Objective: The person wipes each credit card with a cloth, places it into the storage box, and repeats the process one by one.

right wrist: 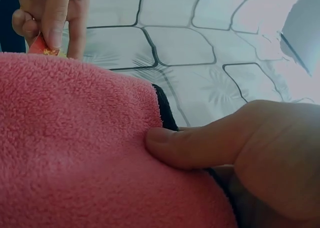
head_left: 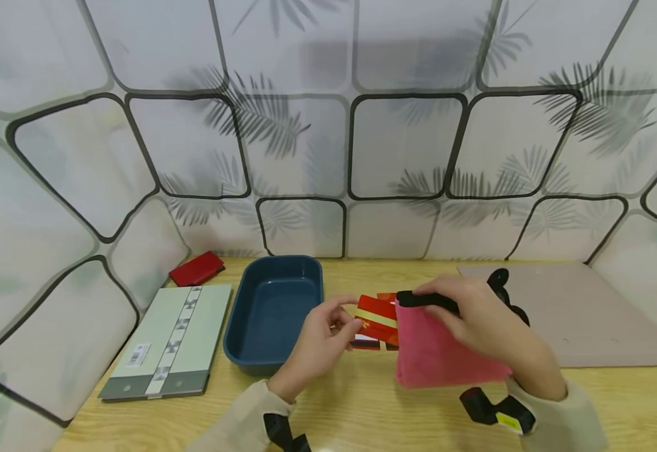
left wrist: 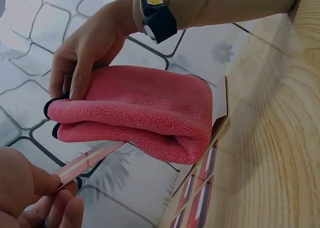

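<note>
A folded pink cloth with black edging (head_left: 441, 351) is held up by my right hand (head_left: 487, 320), thumb on one face and fingers behind its edge. My left hand (head_left: 323, 342) pinches a red packet with a gold band (head_left: 376, 319) at its left end, beside the cloth. In the left wrist view the packet (left wrist: 82, 164) reaches toward the underside of the cloth (left wrist: 135, 107). More red packets (left wrist: 201, 203) lie on the table below. The right wrist view shows my thumb pressed on the cloth (right wrist: 90, 148), its far edge partly covering the packet (right wrist: 46, 46).
A dark blue tray (head_left: 249, 361) stands left of my left hand. Farther left lie a pale green folder (head_left: 204, 326) and a dark red wallet-like item (head_left: 197, 269). A beige mat (head_left: 600, 314) is at the right. Patterned curtain surrounds the wooden table (head_left: 362, 408).
</note>
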The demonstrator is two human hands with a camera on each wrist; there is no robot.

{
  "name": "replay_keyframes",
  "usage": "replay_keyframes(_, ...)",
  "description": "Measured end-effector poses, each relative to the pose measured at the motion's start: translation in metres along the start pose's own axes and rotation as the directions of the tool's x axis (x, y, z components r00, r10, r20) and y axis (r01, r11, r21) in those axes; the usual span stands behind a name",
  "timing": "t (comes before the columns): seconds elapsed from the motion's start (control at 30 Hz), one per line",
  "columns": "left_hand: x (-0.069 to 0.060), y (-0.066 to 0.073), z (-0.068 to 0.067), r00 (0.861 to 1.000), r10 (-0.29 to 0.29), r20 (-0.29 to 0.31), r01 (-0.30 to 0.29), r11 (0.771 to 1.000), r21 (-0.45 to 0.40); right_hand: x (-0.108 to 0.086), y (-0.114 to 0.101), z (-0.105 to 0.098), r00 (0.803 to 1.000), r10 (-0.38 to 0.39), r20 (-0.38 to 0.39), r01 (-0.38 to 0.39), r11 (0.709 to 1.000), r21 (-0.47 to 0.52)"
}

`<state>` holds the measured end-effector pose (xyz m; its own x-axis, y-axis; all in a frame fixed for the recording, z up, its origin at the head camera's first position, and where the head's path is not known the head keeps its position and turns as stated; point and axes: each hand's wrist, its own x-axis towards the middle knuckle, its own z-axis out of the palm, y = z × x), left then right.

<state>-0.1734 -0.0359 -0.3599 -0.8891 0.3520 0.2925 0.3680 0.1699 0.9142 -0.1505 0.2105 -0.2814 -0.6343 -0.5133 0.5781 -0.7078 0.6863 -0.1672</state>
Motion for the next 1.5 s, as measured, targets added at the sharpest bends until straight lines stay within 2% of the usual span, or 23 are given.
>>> replay_keyframes(0.13, -0.001, 0.001, -0.001, 0.997, 0.024, 0.07, -0.022, 0.999, -0.024, 0.001, 0.0, 0.005, 1.0, -0.021, -0.017, 0.02, 0.999, -0.029)
replay_keyframes(0.23, -0.001, 0.001, -0.002, 0.994, 0.01, 0.106, -0.004, 0.998, -0.056, 0.002, 0.0, 0.01, 1.0, -0.021, -0.02, 0.02, 0.999, -0.04)
replay_keyframes(0.37, -0.001, 0.002, -0.002, 0.997, -0.017, 0.078, 0.025, 0.994, -0.102, 0.002, -0.002, 0.014, 1.0, -0.024, -0.006, 0.024, 1.0, -0.017)
replay_keyframes(0.5, 0.001, 0.002, -0.002, 0.998, -0.035, 0.054, 0.044, 0.983, -0.176, 0.004, -0.006, 0.018, 0.998, -0.065, 0.006, 0.065, 0.997, 0.041)
replay_keyframes(0.67, 0.002, 0.004, -0.001, 0.993, -0.016, 0.118, 0.044, 0.971, -0.237, 0.008, -0.012, 0.024, 0.994, -0.107, 0.028, 0.104, 0.991, 0.079)
replay_keyframes(0.8, 0.003, 0.004, -0.001, 0.986, 0.018, 0.167, 0.023, 0.97, -0.242, 0.008, -0.016, 0.03, 0.995, -0.092, 0.034, 0.09, 0.995, 0.052)
replay_keyframes(0.93, 0.005, 0.002, -0.001, 0.983, 0.055, 0.177, -0.017, 0.977, -0.21, 0.008, -0.015, 0.035, 0.996, -0.093, -0.002, 0.093, 0.996, 0.014)
replay_keyframes(1.17, 0.005, 0.004, -0.001, 0.985, 0.086, 0.147, -0.057, 0.98, -0.191, 0.011, -0.013, 0.041, 0.988, -0.133, -0.076, 0.131, 0.991, -0.035)
replay_keyframes(1.33, 0.001, 0.005, 0.001, 0.985, 0.124, 0.117, -0.102, 0.979, -0.177, 0.011, -0.009, 0.037, 0.991, -0.11, -0.07, 0.109, 0.994, -0.027)
replay_keyframes(1.5, -0.001, 0.005, 0.001, 0.987, 0.109, 0.119, -0.087, 0.981, -0.173, 0.009, -0.006, 0.029, 0.997, -0.063, -0.034, 0.061, 0.997, -0.041)
